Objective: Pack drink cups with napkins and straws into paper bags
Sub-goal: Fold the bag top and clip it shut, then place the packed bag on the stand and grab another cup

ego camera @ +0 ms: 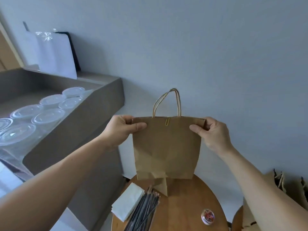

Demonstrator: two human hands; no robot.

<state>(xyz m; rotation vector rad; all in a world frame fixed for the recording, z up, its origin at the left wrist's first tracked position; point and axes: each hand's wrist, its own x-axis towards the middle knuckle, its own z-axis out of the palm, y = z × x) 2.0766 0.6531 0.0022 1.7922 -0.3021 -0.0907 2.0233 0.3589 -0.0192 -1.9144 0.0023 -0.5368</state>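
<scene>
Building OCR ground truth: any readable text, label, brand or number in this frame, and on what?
None readable.
The bag is plain brown, with only a gold clip at its top edge.
The cups, napkins and tub of clips show no legible print.

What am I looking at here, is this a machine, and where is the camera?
No machine here: these are a person's two bare arms, seen from one wide-angle camera worn on the head, looking forward and down. The left hand and right hand each pinch a top corner of a brown paper bag, whose mouth is closed with a gold paper clip. Below it is a round wooden table carrying white napkins, a bundle of dark straws and a small tub of clips. Clear lidded cups stand on the grey counter at the left.
</scene>
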